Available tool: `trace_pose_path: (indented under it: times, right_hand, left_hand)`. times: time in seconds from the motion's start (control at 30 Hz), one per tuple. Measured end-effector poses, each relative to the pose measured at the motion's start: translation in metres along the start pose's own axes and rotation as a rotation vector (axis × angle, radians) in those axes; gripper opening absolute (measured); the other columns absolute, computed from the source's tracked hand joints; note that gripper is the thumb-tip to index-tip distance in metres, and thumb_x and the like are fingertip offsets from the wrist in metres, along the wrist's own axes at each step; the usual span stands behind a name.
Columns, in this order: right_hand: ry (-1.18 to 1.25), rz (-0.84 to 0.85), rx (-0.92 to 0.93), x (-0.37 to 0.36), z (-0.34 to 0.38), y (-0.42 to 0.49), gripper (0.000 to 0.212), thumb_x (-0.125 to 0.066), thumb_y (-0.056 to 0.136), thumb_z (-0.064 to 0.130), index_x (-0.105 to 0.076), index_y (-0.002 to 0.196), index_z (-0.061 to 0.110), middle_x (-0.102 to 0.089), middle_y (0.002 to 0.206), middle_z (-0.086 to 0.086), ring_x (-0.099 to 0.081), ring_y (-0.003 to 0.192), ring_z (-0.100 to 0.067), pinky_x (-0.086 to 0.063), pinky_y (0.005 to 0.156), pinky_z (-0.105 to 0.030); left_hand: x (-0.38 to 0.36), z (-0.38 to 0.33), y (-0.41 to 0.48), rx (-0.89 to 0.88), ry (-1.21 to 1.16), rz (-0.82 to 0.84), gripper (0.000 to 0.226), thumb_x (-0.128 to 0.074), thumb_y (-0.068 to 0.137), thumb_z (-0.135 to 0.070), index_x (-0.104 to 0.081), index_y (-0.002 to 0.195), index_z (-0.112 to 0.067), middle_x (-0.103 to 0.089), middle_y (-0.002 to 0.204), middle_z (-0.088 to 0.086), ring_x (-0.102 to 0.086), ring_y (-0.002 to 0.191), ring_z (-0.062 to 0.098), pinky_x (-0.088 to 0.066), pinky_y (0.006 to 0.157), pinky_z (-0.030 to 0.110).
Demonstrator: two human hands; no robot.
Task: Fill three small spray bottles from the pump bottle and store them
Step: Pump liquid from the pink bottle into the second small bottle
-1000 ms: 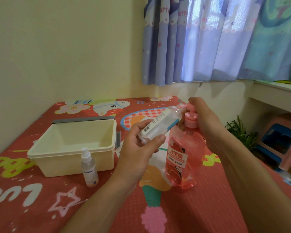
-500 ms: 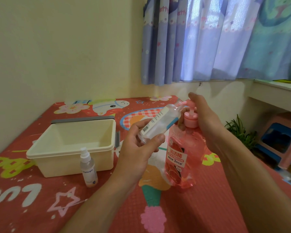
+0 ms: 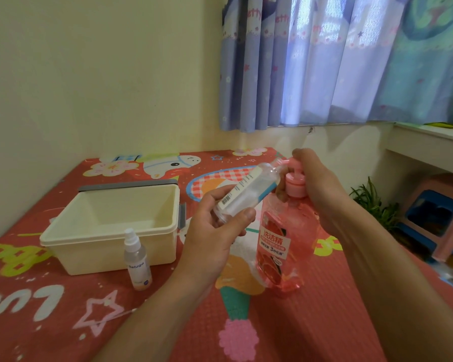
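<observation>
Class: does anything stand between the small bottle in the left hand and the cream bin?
Nothing visible does. The small bottle in the left hand has open air to the open cream bin; the standing spray bottle is before its near wall.

A small clear plastic bottle with a white barcoded label (image 3: 242, 198) is held in the air, uncapped and tilted, its neck at the nozzle of an upright translucent pink plastic pump bottle (image 3: 280, 244). A capped small clear spray bottle with a white sprayer (image 3: 137, 259) stands upright just in front of an open cream plastic box (image 3: 89, 257).
</observation>
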State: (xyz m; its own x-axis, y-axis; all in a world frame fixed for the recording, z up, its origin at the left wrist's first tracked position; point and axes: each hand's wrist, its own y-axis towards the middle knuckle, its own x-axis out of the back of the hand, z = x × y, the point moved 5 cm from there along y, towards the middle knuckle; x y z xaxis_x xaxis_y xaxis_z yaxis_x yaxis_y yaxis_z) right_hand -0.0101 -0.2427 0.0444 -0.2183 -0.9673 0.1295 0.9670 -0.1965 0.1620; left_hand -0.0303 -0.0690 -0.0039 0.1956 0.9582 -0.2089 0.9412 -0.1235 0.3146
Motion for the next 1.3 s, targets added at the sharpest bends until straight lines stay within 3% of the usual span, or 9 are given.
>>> trace_pose_path:
  times: [0.2,0.3,0.43,0.63,0.8,0.97,1.1,1.2,1.3]
  right_hand:
    - [0.004,0.001,0.015,0.0005,-0.0013,-0.0007,0.059,-0.036,0.097,0.048,-0.06,0.064,0.005,-0.057,0.056,-0.014,-0.047,0.058,-0.024,-0.037,0.057,-0.033]
    - [0.015,0.01,-0.006,-0.0003,-0.0019,-0.0006,0.064,-0.036,0.096,0.055,-0.061,0.06,0.008,-0.059,0.056,-0.013,-0.051,0.055,-0.021,-0.038,0.058,-0.033]
    - [-0.022,-0.017,0.008,0.0009,0.0001,0.0002,0.055,-0.035,0.094,0.043,-0.06,0.059,0.009,-0.053,0.064,-0.02,-0.047,0.057,-0.022,-0.035,0.059,-0.033]
    - [0.006,0.008,0.011,0.0003,-0.0018,0.0015,0.062,-0.037,0.095,0.053,-0.062,0.064,0.005,-0.057,0.06,-0.018,-0.048,0.063,-0.027,-0.037,0.061,-0.035]
    - [-0.019,-0.003,0.016,0.0009,0.0009,0.0004,0.054,-0.035,0.096,0.043,-0.061,0.068,0.004,-0.058,0.061,-0.018,-0.048,0.063,-0.026,-0.037,0.057,-0.032]
    - [-0.012,-0.014,0.031,0.0014,-0.001,-0.0004,0.058,-0.036,0.096,0.044,-0.061,0.059,0.007,-0.054,0.062,-0.019,-0.042,0.065,-0.027,-0.035,0.058,-0.034]
    - [0.007,0.004,-0.005,0.0001,-0.0018,-0.0003,0.063,-0.037,0.095,0.056,-0.061,0.062,0.007,-0.059,0.056,-0.013,-0.051,0.056,-0.022,-0.038,0.059,-0.033]
    - [0.0,-0.01,0.014,0.0005,0.0004,0.0001,0.054,-0.036,0.095,0.043,-0.061,0.069,0.003,-0.056,0.056,-0.016,-0.046,0.054,-0.022,-0.036,0.054,-0.031]
    - [-0.031,-0.011,0.03,0.0008,0.0,0.0001,0.053,-0.035,0.094,0.04,-0.061,0.069,0.002,-0.054,0.059,-0.018,-0.044,0.055,-0.023,-0.034,0.054,-0.031]
  left_hand:
    - [-0.0003,0.0001,0.0001,0.009,0.007,0.002,0.037,-0.074,0.08,-0.011,-0.06,0.105,-0.033,-0.067,0.098,-0.002,-0.065,0.084,0.026,-0.055,0.074,0.033]
    - [-0.0001,-0.0011,-0.001,-0.001,-0.007,0.0,0.037,-0.073,0.079,-0.012,-0.06,0.105,-0.034,-0.068,0.108,0.008,-0.066,0.091,0.031,-0.055,0.071,0.026]
    - [-0.0005,-0.0014,-0.0004,-0.002,-0.02,0.006,0.036,-0.072,0.081,-0.009,-0.06,0.105,-0.033,-0.067,0.11,0.007,-0.066,0.095,0.027,-0.055,0.069,0.022]
    - [0.0005,-0.0001,0.001,0.012,0.01,0.009,0.037,-0.074,0.079,-0.013,-0.06,0.106,-0.034,-0.068,0.099,0.001,-0.066,0.088,0.03,-0.055,0.078,0.036]
    - [0.0001,-0.0009,0.0008,-0.005,-0.015,0.008,0.035,-0.073,0.08,-0.011,-0.06,0.106,-0.032,-0.067,0.107,0.006,-0.066,0.095,0.031,-0.055,0.07,0.022]
    - [0.0004,0.0013,0.0015,0.003,0.003,0.012,0.036,-0.073,0.08,-0.011,-0.06,0.105,-0.032,-0.067,0.098,-0.001,-0.065,0.086,0.023,-0.055,0.074,0.029]
    - [0.0002,0.0012,0.0006,0.0,-0.014,0.003,0.037,-0.075,0.075,-0.017,-0.06,0.105,-0.033,-0.068,0.096,0.001,-0.066,0.088,0.027,-0.055,0.071,0.028]
    - [-0.0003,0.0013,0.0006,-0.006,-0.019,0.006,0.036,-0.073,0.079,-0.011,-0.06,0.106,-0.031,-0.067,0.105,0.005,-0.066,0.092,0.031,-0.054,0.068,0.023]
    - [-0.0002,0.0005,0.0004,0.007,-0.004,0.017,0.035,-0.072,0.081,-0.01,-0.06,0.107,-0.03,-0.067,0.101,0.005,-0.065,0.082,0.023,-0.054,0.069,0.025]
